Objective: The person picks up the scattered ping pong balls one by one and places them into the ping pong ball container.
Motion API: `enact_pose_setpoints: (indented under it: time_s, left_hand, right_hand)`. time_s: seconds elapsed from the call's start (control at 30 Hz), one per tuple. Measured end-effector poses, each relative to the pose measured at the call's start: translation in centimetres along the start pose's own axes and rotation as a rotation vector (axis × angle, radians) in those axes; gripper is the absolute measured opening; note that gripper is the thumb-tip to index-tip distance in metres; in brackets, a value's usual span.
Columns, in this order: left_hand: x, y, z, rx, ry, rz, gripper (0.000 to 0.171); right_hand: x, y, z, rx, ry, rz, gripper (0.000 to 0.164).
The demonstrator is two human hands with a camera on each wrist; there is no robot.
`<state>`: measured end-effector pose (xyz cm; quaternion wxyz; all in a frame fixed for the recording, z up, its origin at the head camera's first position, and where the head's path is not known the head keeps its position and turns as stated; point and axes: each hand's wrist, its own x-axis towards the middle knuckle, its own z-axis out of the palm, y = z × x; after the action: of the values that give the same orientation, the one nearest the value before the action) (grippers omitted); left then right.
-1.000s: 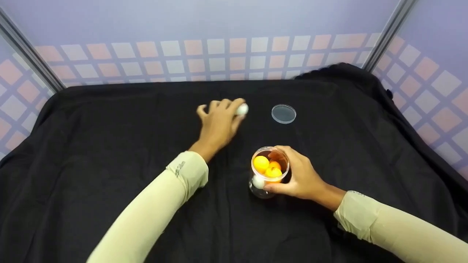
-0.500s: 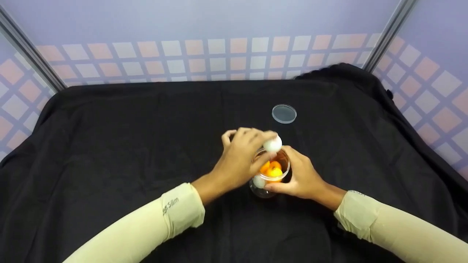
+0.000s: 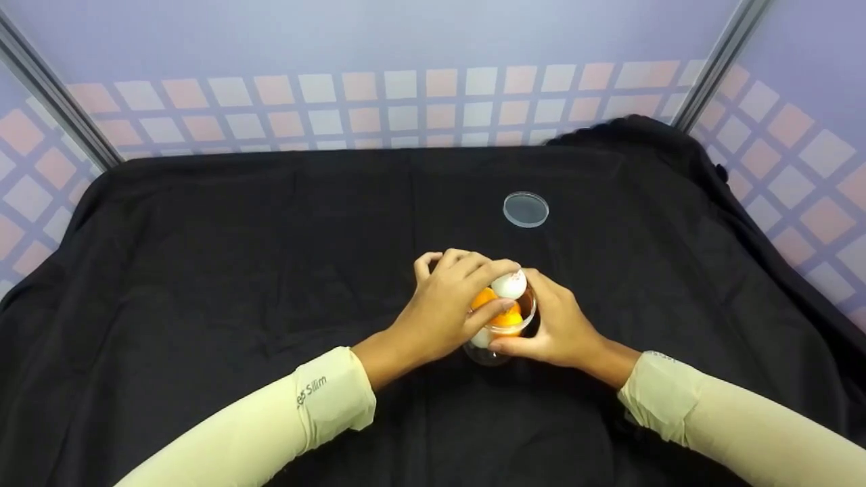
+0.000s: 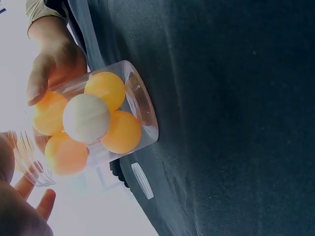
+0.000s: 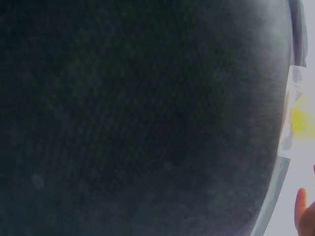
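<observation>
My left hand point(image 3: 446, 304) pinches a white ping-pong ball point(image 3: 511, 285) between thumb and fingers, right at the mouth of a clear plastic jar point(image 3: 484, 356). Orange ping-pong balls point(image 3: 511, 316) fill much of the jar. Through its wall, the left wrist view shows several orange balls point(image 4: 120, 132) around another white ball point(image 4: 86, 118). My right hand point(image 3: 561, 325) grips the jar from the right side, thumb in front. Parts of the rim are hidden by the left hand. The right wrist view catches only a sliver of the jar point(image 5: 288, 113) at its edge.
A clear round lid point(image 3: 526, 210) lies on the black cloth point(image 3: 223, 270) beyond the jar. Behind the table stands a lilac panel point(image 3: 406, 40) with a pink and white square pattern, and similar panels flank both sides.
My left hand has come from farther back on the table toward me and right, carrying the white ball down to the jar's mouth. The right hand and jar have stayed put.
</observation>
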<state>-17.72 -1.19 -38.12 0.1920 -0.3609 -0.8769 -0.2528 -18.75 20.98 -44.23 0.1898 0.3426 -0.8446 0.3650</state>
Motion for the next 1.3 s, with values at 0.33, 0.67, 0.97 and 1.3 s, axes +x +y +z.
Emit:
enact_pose_setpoints:
  time_s: [0.33,0.67,0.97,1.3]
  left_hand:
    - [-0.22,-0.03,0.12,-0.004,0.023,0.004,0.041]
    - [-0.24,0.07,0.23,-0.003,0.024,0.003,0.04]
    - [-0.24,-0.13,0.32,-0.015,0.049,0.014,0.043]
    - [-0.16,-0.24,0.39,-0.017,0.068,0.007,0.046]
  right_hand:
    - [0.09,-0.18,0.0,0.017,-0.019,0.025,0.088]
    - [-0.01,0.08,0.07,0.006,-0.004,0.01,0.087]
    - [0.03,0.06,0.09,-0.004,0.01,-0.008,0.087]
    - [0.0,0.15,0.06,-0.016,0.021,-0.018,0.087]
